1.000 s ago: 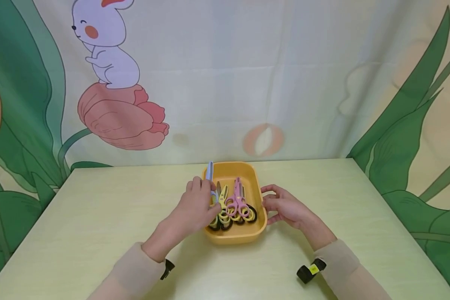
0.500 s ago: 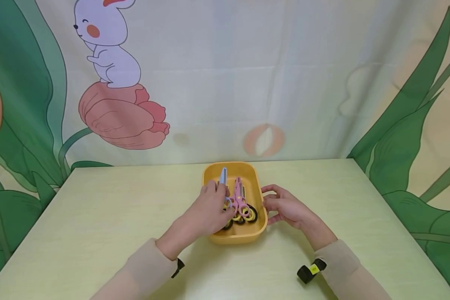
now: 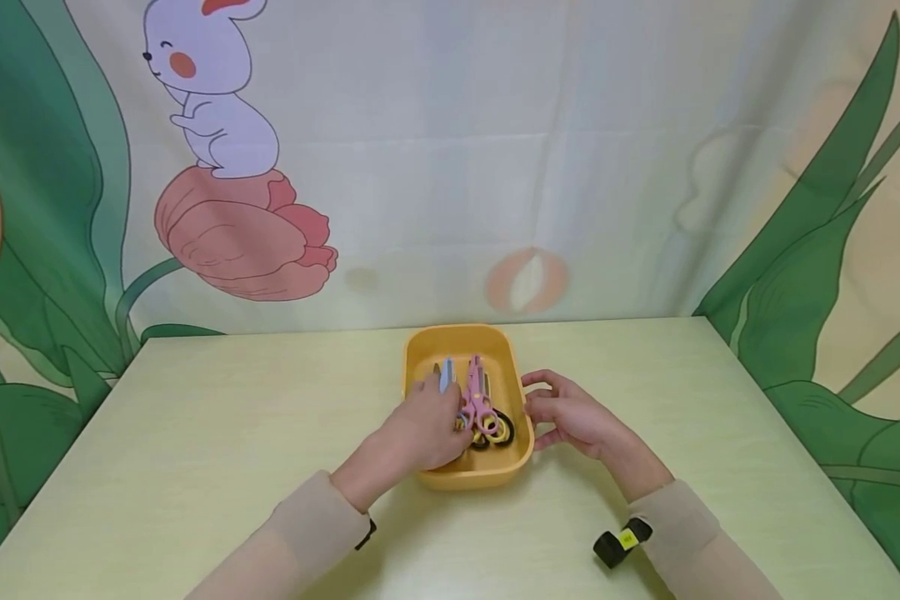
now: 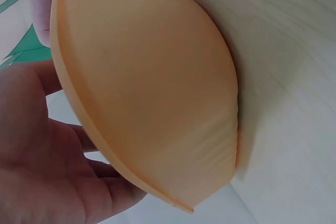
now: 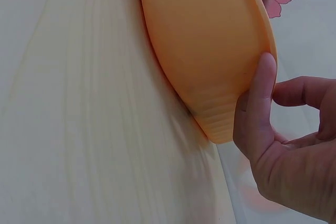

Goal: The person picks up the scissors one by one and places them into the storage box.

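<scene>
My left hand (image 3: 426, 423) reaches into a yellow-orange plastic bin (image 3: 468, 479) and grips a pair of light-blue scissors (image 3: 447, 372), whose blades point away from me. The fingers cover the handles. A pair of pink scissors (image 3: 477, 396) lies just right of that hand, on top of yellow-and-black scissors (image 3: 504, 430). At the bin's right side, my right hand (image 3: 573, 415) holds the rim with its fingertips; in the right wrist view one finger (image 5: 262, 77) lies along the outer wall. Seen from the left wrist, the bin wall (image 4: 147, 77) hides the left fingertips and the scissors.
The bin stands on a pale wooden table (image 3: 232, 433), close to its back edge. Behind hangs a cloth backdrop (image 3: 435, 167) printed with a rabbit, flowers and large leaves. A black strap (image 3: 621, 542) sits at the right wrist.
My left hand has moved right and lowered the light-blue scissors from the bin's left rim into the bin, left of the pink scissors. The right hand has stayed in place.
</scene>
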Demonstrator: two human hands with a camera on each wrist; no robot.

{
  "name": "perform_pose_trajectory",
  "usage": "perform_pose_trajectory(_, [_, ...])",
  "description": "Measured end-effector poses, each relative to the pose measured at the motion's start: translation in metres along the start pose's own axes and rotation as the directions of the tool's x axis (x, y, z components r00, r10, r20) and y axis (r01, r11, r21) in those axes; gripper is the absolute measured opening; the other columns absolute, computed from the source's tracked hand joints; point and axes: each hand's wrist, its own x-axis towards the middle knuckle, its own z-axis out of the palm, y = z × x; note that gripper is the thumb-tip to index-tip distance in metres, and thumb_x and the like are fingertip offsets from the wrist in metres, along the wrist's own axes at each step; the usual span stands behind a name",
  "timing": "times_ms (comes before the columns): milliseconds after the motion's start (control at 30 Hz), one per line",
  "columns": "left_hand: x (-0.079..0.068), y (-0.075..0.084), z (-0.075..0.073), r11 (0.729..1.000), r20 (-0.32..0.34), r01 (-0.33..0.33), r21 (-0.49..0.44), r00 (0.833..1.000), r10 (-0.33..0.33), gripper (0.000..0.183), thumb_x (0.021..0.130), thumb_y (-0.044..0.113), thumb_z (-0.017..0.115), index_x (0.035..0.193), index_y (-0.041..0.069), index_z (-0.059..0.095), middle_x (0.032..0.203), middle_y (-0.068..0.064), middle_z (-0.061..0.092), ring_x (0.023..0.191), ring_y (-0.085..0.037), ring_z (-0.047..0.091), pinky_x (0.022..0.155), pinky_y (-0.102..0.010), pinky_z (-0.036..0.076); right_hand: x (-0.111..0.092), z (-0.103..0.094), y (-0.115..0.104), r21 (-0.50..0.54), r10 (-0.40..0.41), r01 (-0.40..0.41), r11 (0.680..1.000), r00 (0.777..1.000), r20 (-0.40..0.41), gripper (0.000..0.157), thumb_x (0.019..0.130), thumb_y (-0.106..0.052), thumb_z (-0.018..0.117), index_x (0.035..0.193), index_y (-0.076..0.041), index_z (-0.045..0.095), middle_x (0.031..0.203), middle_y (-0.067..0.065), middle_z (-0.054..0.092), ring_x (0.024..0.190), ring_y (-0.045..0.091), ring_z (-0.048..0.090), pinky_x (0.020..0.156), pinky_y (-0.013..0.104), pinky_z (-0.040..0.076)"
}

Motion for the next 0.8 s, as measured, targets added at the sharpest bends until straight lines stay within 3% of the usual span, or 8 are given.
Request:
perform_pose_trajectory(300, [0.0019,0.0018,0.0026,0.997,0.018,0.032,0.072,0.999,-0.033,0.044,0.093,0.038,0.061,0.117,0.001,0.056,0.122,-0.024,0.055,0.111,-0.034,0.054,0.089,-0.047,0.052,0.0008,-0.0008,0.0008,0.004,-0.001,0.001,1.0,1.0,0.004,0.052,0.095,-0.009,0.051,0.142,-0.004,0.031,0.127,0.024,0.052,0.089,0.02,0.063,0.065,0.036,0.061])
perform_pose_trajectory(600, [0.0013,0.002,0.0038,0.991,0.007,0.011,0.136,1.0,-0.012,0.043,0.096,0.038,0.057,0.123,0.004,0.058,0.113,-0.023,0.063,0.107,-0.038,0.061,0.085,-0.049,0.055,0.0008,-0.0004,0.0002,-0.02,-0.006,0.006,1.0,1.0,-0.003,0.052,0.096,-0.01,0.052,0.143,-0.004,0.031,0.124,0.023,0.054,0.088,0.02,0.062,0.064,0.036,0.06])
perform_pose_trajectory(800, [-0.0049,0.0022,0.0028,0.992,-0.019,-0.005,0.122,1.0,0.007,0.044,0.095,0.035,0.059,0.125,0.003,0.06,0.116,-0.025,0.063,0.11,-0.039,0.059,0.088,-0.05,0.055,0.0004,-0.0051,0.0045,-0.053,-0.019,0.019,0.998,1.0,0.007,0.052,0.094,-0.014,0.057,0.141,-0.003,0.035,0.106,0.013,0.059,0.082,0.018,0.06,0.065,0.037,0.06])
